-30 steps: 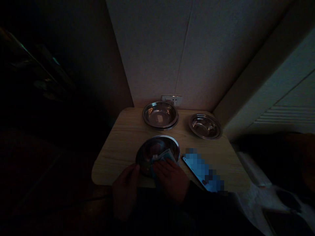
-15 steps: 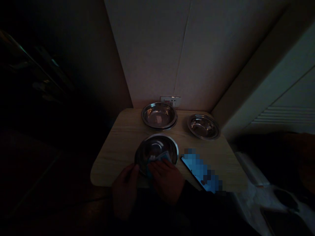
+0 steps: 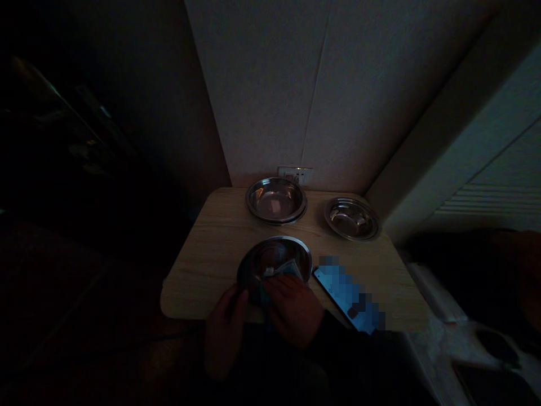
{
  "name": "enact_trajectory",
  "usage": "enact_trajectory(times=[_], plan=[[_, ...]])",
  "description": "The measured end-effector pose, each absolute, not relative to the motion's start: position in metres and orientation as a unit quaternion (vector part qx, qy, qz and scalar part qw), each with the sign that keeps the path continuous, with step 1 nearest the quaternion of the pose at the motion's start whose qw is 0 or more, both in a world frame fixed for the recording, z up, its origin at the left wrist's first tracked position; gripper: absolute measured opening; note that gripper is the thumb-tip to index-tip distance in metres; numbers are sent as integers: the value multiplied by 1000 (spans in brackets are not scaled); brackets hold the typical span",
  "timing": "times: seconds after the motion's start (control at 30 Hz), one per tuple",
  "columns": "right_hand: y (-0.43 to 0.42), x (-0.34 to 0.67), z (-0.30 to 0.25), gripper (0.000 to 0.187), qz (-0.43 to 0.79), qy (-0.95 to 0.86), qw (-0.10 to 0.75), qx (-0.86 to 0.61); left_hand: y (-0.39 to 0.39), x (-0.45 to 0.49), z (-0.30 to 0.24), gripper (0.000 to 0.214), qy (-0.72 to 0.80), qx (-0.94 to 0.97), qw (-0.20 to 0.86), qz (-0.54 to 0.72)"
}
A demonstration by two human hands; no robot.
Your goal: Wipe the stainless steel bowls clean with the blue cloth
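Note:
The room is very dark. A steel bowl (image 3: 270,256) is tilted toward me at the near edge of a small wooden table (image 3: 211,248). My left hand (image 3: 226,327) grips the bowl's near left rim. My right hand (image 3: 293,304) presses a blue-grey cloth (image 3: 281,269) into the bowl's near right side, with the fingers folded over the cloth.
Two more steel bowls stand at the back: a stacked one (image 3: 276,199) by a wall socket (image 3: 295,172) and one at the right (image 3: 351,219). A lit phone (image 3: 346,293) lies right of my hand. Walls close the table's back and right.
My right hand with the cloth has shifted a little back and forth inside the bowl. The bowl stays tilted in my left hand. The view drifted slightly.

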State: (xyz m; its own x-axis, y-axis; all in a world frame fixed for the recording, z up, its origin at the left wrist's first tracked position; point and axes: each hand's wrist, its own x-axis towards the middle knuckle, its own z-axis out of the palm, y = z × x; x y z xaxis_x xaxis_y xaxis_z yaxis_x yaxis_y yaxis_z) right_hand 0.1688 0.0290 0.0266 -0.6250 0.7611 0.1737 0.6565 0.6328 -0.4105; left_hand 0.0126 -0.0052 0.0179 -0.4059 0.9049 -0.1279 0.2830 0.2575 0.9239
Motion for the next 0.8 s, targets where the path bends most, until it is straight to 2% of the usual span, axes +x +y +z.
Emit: enact_trajectory(times=[0.27, 0.53, 0.73, 0.8], plan=[[26, 154, 14, 43, 153, -875, 239, -393, -6, 20, 22, 40, 746, 393, 323, 431], [31, 179, 21, 34, 121, -893, 183, -393, -5, 26, 25, 41, 753, 375, 315, 441], [29, 144, 25, 32, 212, -845, 269, -410, -2, 19, 34, 41, 748, 386, 338, 420], [29, 139, 23, 33, 203, -847, 265, -415, -3, 16, 37, 42, 760, 373, 339, 410]])
